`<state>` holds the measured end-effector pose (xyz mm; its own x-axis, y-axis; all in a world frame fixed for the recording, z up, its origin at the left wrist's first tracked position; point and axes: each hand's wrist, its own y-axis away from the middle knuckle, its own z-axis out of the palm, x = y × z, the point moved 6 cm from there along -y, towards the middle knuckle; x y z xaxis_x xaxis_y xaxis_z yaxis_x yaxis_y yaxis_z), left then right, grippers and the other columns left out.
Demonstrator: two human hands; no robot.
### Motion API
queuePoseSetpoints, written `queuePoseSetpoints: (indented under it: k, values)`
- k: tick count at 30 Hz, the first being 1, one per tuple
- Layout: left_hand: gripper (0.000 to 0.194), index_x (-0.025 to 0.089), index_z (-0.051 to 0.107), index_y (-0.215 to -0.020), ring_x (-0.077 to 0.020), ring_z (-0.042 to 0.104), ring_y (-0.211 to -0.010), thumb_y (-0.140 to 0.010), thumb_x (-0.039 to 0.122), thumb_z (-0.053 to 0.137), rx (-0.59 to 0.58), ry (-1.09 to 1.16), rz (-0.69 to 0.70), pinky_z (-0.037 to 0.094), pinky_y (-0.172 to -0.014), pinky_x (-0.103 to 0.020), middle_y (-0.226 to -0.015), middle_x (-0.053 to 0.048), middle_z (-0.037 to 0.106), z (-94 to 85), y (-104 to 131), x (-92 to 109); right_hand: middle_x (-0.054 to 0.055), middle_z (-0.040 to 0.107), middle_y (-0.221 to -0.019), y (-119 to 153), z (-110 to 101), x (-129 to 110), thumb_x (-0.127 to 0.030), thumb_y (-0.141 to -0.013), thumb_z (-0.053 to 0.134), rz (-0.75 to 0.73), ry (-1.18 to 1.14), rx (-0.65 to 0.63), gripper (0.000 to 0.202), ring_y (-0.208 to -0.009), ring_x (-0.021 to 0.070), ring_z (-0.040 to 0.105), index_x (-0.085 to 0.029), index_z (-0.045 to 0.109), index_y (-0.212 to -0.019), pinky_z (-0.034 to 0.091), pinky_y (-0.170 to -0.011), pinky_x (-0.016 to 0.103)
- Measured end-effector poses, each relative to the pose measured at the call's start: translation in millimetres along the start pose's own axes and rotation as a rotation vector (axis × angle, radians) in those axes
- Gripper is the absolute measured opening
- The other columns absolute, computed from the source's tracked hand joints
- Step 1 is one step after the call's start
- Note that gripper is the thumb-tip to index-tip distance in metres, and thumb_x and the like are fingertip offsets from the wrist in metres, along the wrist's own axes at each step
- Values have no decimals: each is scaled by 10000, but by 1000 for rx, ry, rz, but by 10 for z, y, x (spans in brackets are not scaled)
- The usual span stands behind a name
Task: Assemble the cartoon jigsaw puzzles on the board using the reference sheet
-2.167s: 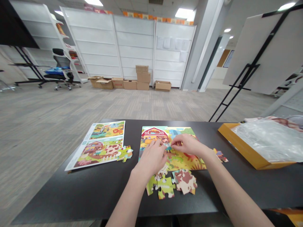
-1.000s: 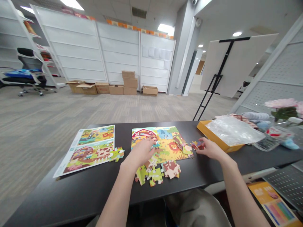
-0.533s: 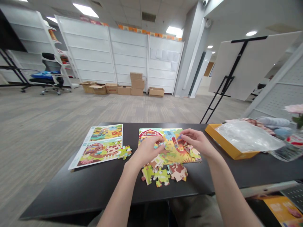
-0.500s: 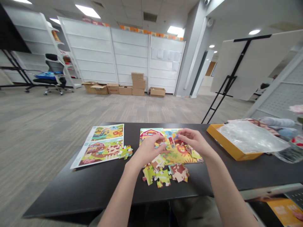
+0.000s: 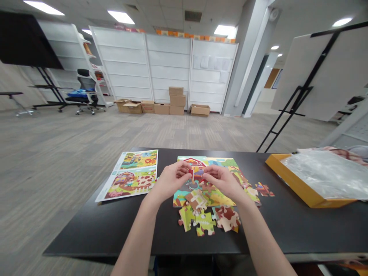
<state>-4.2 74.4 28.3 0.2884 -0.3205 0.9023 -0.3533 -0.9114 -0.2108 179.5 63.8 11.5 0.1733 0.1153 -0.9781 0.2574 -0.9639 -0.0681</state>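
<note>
worktop point(image 5: 109, 234): yellow box point(image 5: 296, 186) right, loose pieces point(image 5: 205, 223) crowding near edge of puzzle board point(image 5: 218, 198) | puzzle piece point(image 5: 197, 173) over board | left hand point(image 5: 170, 180), right hand point(image 5: 225, 183) pinching it (probably one piece; fingers hide edges)

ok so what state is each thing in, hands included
Left hand, pinching a puzzle piece
Right hand, pinching that piece or another, can't tell
Puzzle picture, flat, partly covered
Loose pieces, overlapping
Picture sheet, lying face up
Yellow box, open, crumpled plastic inside
Screen, dark
Ceiling lights, lit
</note>
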Motion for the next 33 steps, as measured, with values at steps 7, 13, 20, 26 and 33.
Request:
queuePoseSetpoints:
  k: [7, 13, 20, 26, 33]
  values:
    - [364, 209, 663, -1081, -182, 691, -858, -726, 229, 740, -100, -219, 40, 565, -814, -315, -982, -19, 741, 111, 45, -10, 16, 699, -728, -30, 36, 175, -461, -802, 727, 85, 57, -13, 265, -645, 180, 697, -220, 621, -837, 597, -641, 322]
    - [404, 218, 642, -1174, -217, 696, -912, -775, 259, 689, -45, -463, 11, 561, -794, -324, -1051, -51, 736, -35, 6, -244, 67, 735, -881, -26, -138, 132, -423, -839, 664, -28, 189, 148, 227, -730, 208, 720, -208, 650, -911, 593, -673, 343]
    - [352, 170, 680, -1105, -261, 682, -1032, -794, 334, 652, 32, -717, -48, 533, -940, -374, -1174, -105, 674, -425, 66, -403, 78, 766, -934, 18, -433, 167, -332, -896, 590, -79, 643, 297, 149, -820, 229, 723, -216, 666, -951, 569, -753, 367]
    - [460, 186, 613, -1273, -275, 675, -1074, -836, 324, 653, -25, -695, -76, 526, -929, -381, -1240, -106, 690, -270, 64, -390, 66, 772, -903, 27, -417, 133, -315, -918, 561, -97, 736, 306, 156, -814, 218, 720, -221, 682, -943, 542, -770, 343]
    - [410, 243, 600, -1272, -269, 609, -1214, -868, 252, 668, -105, -771, -22, 468, -1049, -380, -1337, -65, 654, 48, -26, -298, 48, 773, -962, 37, -371, 159, -301, -912, 584, -35, 851, 188, 149, -861, 213, 716, -229, 709, -950, 510, -764, 310]
